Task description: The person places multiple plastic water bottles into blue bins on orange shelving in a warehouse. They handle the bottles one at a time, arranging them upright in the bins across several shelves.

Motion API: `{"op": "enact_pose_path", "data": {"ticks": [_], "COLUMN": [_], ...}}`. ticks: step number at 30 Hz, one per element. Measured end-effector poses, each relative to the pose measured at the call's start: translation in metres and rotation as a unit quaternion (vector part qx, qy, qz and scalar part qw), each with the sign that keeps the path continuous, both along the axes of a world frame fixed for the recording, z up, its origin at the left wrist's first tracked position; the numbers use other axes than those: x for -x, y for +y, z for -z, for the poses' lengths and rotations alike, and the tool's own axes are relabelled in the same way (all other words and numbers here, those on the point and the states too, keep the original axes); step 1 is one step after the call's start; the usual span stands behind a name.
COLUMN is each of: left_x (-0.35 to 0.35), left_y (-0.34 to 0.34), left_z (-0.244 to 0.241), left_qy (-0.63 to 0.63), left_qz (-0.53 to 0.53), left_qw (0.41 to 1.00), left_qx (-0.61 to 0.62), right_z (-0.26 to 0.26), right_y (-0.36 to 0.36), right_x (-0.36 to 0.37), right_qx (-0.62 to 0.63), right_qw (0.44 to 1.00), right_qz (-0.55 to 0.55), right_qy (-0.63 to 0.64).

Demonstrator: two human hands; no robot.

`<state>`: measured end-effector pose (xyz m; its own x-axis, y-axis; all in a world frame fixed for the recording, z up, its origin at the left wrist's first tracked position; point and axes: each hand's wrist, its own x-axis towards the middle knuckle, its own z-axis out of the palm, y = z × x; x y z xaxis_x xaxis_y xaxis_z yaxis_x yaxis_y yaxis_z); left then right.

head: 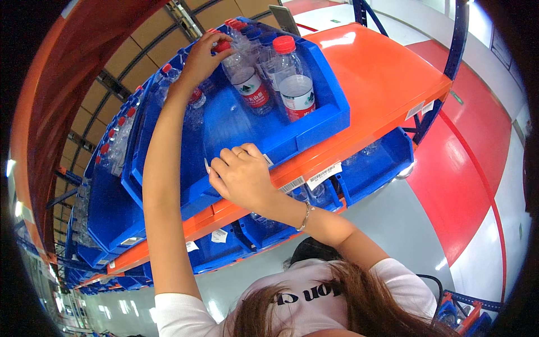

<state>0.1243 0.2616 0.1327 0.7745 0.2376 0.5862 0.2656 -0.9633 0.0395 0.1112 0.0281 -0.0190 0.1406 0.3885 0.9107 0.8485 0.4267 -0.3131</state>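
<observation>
My left hand (206, 59) reaches into a blue plastic bin (322, 128), its thumb and fingers closed around the red cap of a clear water bottle (251, 86). That bottle stands upright and bears a white and red label. Nearer the bin's right wall is another red-capped bottle (297, 84), also upright. More bottles with red and blue caps are crowded behind these two. Low at the bin's front rim, my right hand (242, 177) is curled into a loose fist. Nothing shows inside its fingers, and its palm side is hidden.
An orange shelf (370, 63) carries the bin, with a blue upright post (457, 46) at its right end. Further blue bins (113, 210) with bottles line up leftward. A lower level holds more blue bins (379, 156). Barcode labels (324, 175) hang from the shelf edge.
</observation>
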Motion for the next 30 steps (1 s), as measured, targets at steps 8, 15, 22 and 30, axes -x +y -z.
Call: {"op": "enact_pose_path", "data": {"ticks": [8, 15, 22, 30], "left_x": [0.004, 0.025, 0.16, 0.426], "left_y": [0.006, -0.024, 0.02, 0.064], "left_z": [0.007, -0.024, -0.097, -0.056], "left_qy": [-0.017, -0.028, -0.054, -0.046], "left_qz": [0.035, 0.068, 0.074, -0.261], "left_qw": [0.993, 0.997, 0.981, 0.962], "left_qx": [-0.11, -0.007, -0.171, -0.067], "right_z": [-0.002, -0.011, -0.006, -0.058], "right_y": [0.002, -0.006, -0.004, -0.035], "right_x": [0.004, 0.007, 0.002, 0.106], "right_qx": [-0.015, 0.031, 0.064, 0.068], "right_qw": [1.0, 0.999, 0.996, 0.982], "right_qz": [-0.001, 0.025, 0.049, -0.113], "right_qy": [-0.004, -0.028, -0.035, 0.137]}}
